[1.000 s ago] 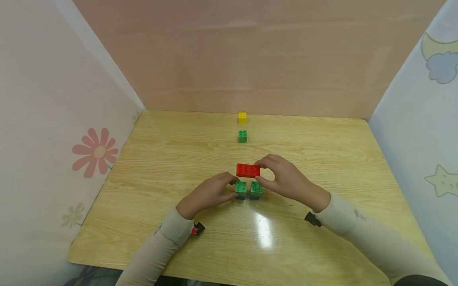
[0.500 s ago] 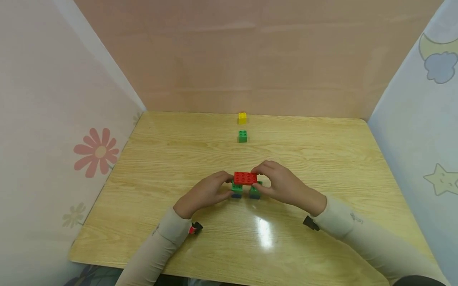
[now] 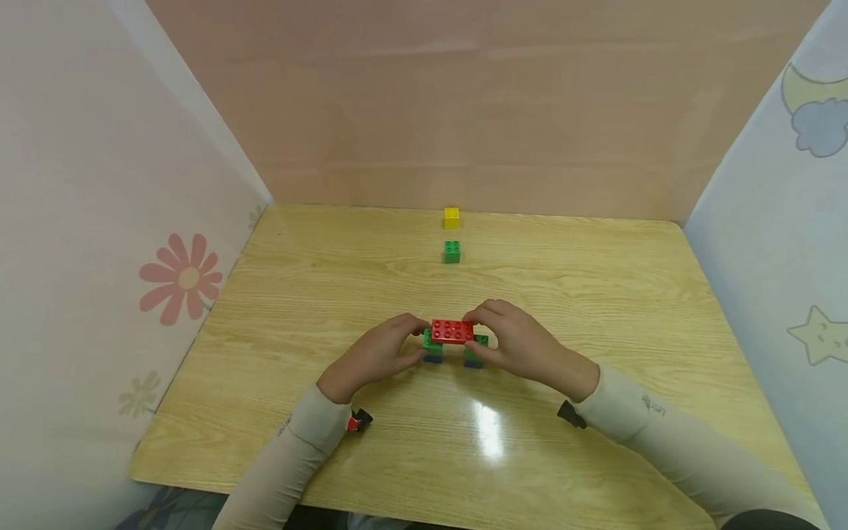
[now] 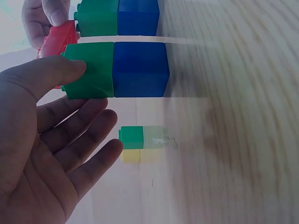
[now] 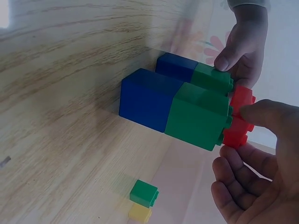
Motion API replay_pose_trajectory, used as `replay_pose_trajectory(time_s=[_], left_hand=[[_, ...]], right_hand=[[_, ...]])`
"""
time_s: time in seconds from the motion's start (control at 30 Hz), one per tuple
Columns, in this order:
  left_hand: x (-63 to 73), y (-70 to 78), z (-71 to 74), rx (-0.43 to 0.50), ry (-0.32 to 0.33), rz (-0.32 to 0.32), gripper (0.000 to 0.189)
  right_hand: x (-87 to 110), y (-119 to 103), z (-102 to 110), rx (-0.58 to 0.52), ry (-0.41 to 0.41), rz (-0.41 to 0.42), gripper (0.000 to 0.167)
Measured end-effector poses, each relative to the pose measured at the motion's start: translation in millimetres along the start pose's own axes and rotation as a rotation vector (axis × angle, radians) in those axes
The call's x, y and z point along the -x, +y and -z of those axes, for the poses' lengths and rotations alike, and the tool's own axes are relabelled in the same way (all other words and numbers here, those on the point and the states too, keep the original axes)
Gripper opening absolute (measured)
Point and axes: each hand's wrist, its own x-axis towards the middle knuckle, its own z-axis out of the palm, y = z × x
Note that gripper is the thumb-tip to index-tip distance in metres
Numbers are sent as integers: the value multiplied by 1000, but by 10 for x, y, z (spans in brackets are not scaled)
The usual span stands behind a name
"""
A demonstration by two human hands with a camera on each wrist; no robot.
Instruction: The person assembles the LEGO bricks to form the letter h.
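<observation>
Two small stacks stand side by side on the table, each a green block on a blue one. My left hand (image 3: 374,355) pinches the left stack's green block (image 4: 93,77), thumb on one side and fingers on the other; its blue block (image 4: 140,70) rests on the table. In my right hand (image 3: 530,353), thumb and fingers pinch the right end of a red eight-stud brick (image 3: 452,332). This brick spans the gap just above both stacks; whether its studs have engaged I cannot tell. The right stack's green block (image 5: 201,114) and blue block (image 5: 147,100) show fully in the right wrist view.
Farther back on the wooden table (image 3: 331,272) stand a loose green block (image 3: 452,252) and, behind it, a yellow block (image 3: 451,218). Walls rise along the table's back and both sides. Black wrist-worn pieces hang under both sleeves.
The red brick has come nearer and a little left, from behind the stacks to over them. The left stack has shifted left with my left hand, widening the gap between stacks.
</observation>
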Motion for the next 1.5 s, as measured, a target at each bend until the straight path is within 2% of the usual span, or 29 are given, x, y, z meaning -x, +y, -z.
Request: replay_pose_trajectory(time_s=[0.3, 0.57, 0.77, 1.0, 1.5], left_hand=[[-11, -14, -21, 8, 5, -30, 43], [-28, -7, -42, 19, 0, -16, 42], [-23, -4, -40, 38, 7, -7, 61], [-18, -21, -37, 68, 25, -65, 81], [-42, 11, -62, -12, 49, -142, 74]], right_hand=[[-1, -32, -3, 15, -4, -12, 34], [2, -62, -13, 9, -5, -3, 35], [-8, -74, -8, 29, 5, 9, 35], [-13, -77, -1, 56, 37, 41, 35], [15, -65, 6, 91, 61, 65, 33]])
